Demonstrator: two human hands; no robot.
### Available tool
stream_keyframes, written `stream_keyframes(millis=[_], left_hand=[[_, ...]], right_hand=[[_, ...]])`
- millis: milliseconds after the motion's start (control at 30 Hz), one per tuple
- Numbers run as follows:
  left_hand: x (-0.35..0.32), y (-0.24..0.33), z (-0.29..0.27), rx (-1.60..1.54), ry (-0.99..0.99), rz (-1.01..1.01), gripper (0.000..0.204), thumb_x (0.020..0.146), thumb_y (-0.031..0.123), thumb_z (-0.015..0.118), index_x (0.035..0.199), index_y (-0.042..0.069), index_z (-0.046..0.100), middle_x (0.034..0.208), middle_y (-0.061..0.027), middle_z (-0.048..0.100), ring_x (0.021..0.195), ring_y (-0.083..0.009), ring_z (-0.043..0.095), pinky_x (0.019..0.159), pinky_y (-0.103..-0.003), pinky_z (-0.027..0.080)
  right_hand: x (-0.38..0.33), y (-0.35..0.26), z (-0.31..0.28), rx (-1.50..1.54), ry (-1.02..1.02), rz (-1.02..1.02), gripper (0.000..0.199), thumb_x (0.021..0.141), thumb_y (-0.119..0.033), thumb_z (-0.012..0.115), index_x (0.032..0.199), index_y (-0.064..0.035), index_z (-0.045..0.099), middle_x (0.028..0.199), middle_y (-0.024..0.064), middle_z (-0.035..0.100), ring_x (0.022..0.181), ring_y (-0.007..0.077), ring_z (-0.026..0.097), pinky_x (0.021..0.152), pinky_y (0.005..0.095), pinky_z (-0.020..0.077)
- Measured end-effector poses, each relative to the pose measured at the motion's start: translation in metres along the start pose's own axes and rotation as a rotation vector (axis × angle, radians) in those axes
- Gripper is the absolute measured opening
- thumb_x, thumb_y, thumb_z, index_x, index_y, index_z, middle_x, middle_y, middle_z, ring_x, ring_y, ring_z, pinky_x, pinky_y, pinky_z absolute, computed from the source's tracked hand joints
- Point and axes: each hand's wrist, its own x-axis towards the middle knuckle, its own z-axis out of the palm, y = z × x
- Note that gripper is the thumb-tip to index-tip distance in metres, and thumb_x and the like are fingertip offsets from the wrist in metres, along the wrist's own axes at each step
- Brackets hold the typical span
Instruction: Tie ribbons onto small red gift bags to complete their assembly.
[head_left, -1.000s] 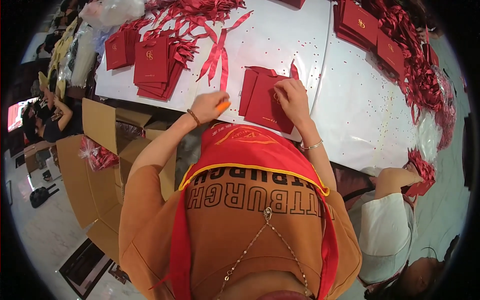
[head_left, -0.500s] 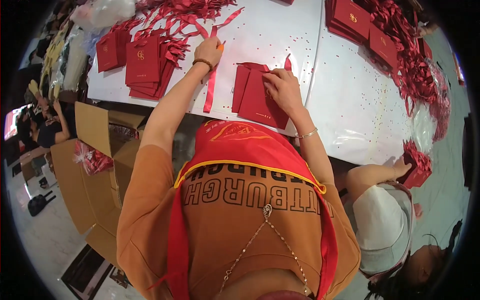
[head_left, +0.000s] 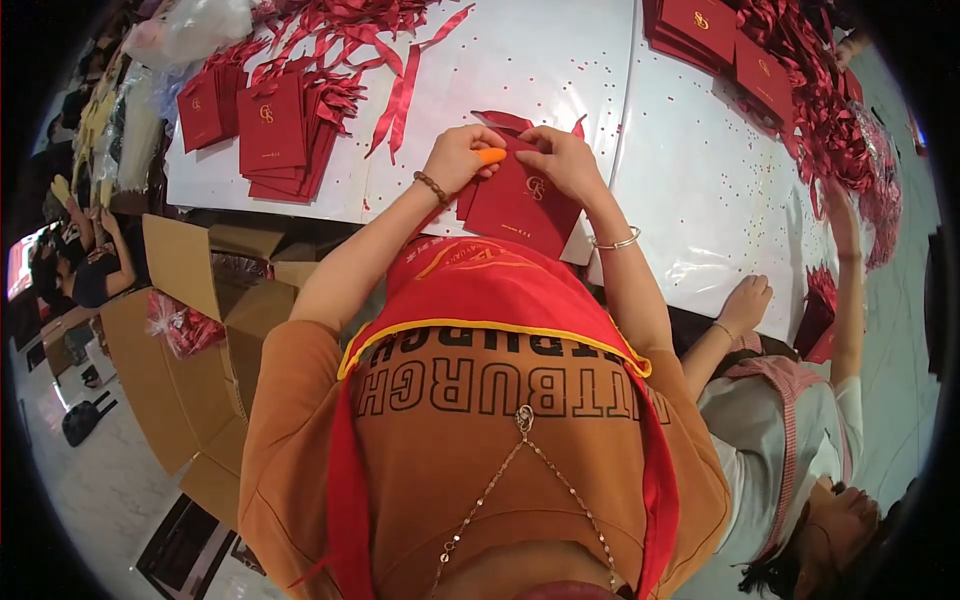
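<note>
A red paper gift bag point(head_left: 518, 215) with a gold emblem lies in front of me near the table's front edge, on top of at least one more bag. My left hand point(head_left: 462, 160), with an orange cover on one finger, is closed at the bag's upper left edge. A red ribbon point(head_left: 428, 216) trails below its wrist; the part between the fingers is mostly hidden. Pinching at the top edge of the bag is my right hand point(head_left: 562, 162). Ribbon loops point(head_left: 503, 121) stick out beyond the bag's top.
Stacked red bags point(head_left: 272, 130) and loose red ribbons point(head_left: 398, 95) lie at the far left. More bags point(head_left: 700, 35) and a ribbon heap point(head_left: 835, 140) are at right. Red specks dot the white table point(head_left: 690, 190). A co-worker point(head_left: 775, 440) sits at right; an open carton point(head_left: 170, 360) stands at left.
My left hand has come from the ribbon pile toward me and right, to the bag, bringing a ribbon. My right hand has shifted slightly, uncovering the emblem. The co-worker's arm now reaches to the ribbon heap.
</note>
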Motion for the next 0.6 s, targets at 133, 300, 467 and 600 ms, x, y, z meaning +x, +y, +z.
stream_keyframes(millis=[133,300,467,600], left_hand=[[0.001,-0.002,0.008,0.183,0.107,0.036,0.01,0.078,0.005,0.061,0.086,-0.001,0.062,0.068,-0.0084,0.063,0.057,-0.0102,0.06,0.05,-0.023,0.047],[0.0,0.0,0.018,0.424,0.138,0.17,0.011,0.074,0.008,0.062,0.083,0.003,0.063,0.068,-0.0116,0.064,0.06,-0.0189,0.062,0.055,-0.029,0.048],[-0.002,0.009,0.023,0.566,0.148,0.241,0.01,0.073,0.01,0.059,0.08,0.004,0.063,0.069,-0.0141,0.063,0.064,-0.0268,0.062,0.06,-0.035,0.048],[-0.001,0.009,0.023,0.816,0.145,0.327,0.01,0.074,0.011,0.058,0.08,0.004,0.062,0.071,-0.016,0.063,0.066,-0.0277,0.062,0.06,-0.037,0.048]], right_hand=[[-0.001,0.0,0.001,-0.01,-0.009,0.031,0.037,0.071,-0.033,0.069,0.1,-0.0117,0.063,0.081,0.0062,0.064,0.073,0.0205,0.061,0.068,0.0311,0.0462],[-0.004,-0.004,-0.003,-0.102,-0.071,0.033,0.039,0.07,-0.033,0.069,0.103,-0.0119,0.062,0.086,0.0066,0.065,0.078,0.0226,0.062,0.071,0.0332,0.0459],[-0.005,-0.008,-0.004,-0.091,-0.102,0.03,0.038,0.072,-0.032,0.067,0.105,-0.0154,0.062,0.09,0.0064,0.066,0.082,0.024,0.062,0.073,0.0342,0.0458],[-0.008,-0.008,-0.001,-0.138,-0.087,0.014,0.036,0.073,-0.031,0.066,0.106,-0.0175,0.062,0.089,0.0067,0.066,0.082,0.0237,0.062,0.074,0.0338,0.046]])
